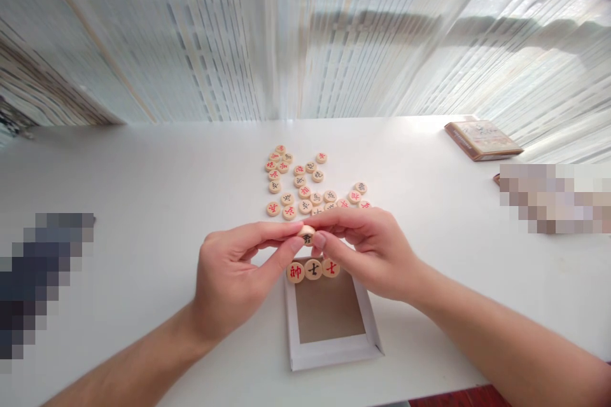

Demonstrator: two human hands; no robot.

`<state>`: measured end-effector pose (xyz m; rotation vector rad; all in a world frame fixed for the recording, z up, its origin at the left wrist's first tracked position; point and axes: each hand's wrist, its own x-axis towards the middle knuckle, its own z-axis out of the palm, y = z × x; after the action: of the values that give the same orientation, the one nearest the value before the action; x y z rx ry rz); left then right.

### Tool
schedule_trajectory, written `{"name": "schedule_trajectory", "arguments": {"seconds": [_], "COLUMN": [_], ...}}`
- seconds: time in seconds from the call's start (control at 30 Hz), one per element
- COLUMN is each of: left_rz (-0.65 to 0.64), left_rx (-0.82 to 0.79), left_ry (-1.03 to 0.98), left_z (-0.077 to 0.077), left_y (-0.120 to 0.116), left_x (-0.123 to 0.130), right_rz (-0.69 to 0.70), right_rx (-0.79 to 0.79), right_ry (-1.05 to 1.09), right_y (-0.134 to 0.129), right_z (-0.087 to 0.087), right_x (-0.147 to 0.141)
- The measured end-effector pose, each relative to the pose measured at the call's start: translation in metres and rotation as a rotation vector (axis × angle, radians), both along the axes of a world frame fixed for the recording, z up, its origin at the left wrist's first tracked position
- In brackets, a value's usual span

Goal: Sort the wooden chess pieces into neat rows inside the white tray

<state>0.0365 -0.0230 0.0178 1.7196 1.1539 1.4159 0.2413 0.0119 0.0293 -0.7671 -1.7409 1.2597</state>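
Between the fingertips of my left hand [243, 267] and my right hand [367, 248] is one round wooden piece [307, 236] with a black character, pinched from both sides. Just below it lies a white open box [312, 356] with a brown inside. Along the box's far end sit a red-marked piece [296, 271], a black-marked piece [313, 269] and another red-marked piece [331, 268] in a row. My right fingers partly cover the loose pieces beyond.
Several loose pieces with red or black characters, such as a red one [273, 208], are scattered on the white table [167, 178] past my hands. A flat decorated box [487, 140] lies at the back right. Blurred-out items are at both sides; striped curtains hang behind.
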Motion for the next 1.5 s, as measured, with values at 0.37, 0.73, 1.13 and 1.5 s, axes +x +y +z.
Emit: {"name": "schedule_trajectory", "arguments": {"seconds": [0.37,0.73,1.13,1.5], "left_rz": [-0.081,-0.135,-0.142,-0.069], "left_rx": [-0.057,-0.401,-0.433,-0.335], "left_ry": [-0.077,-0.456,-0.453,-0.304], "left_z": [-0.004,0.002,0.004,0.003], "left_y": [0.002,0.012,0.010,0.008], "left_x": [0.003,0.005,0.004,0.006], "right_rz": [0.042,0.007,0.108,0.120], "right_rx": [-0.363,-0.580,-0.650,-0.596], "right_ry": [0.173,0.257,0.307,0.265], "right_y": [0.005,0.003,0.005,0.003], "right_z": [-0.005,-0.007,-0.002,-0.002], "right_x": [-0.001,0.000,0.002,-0.002]}}
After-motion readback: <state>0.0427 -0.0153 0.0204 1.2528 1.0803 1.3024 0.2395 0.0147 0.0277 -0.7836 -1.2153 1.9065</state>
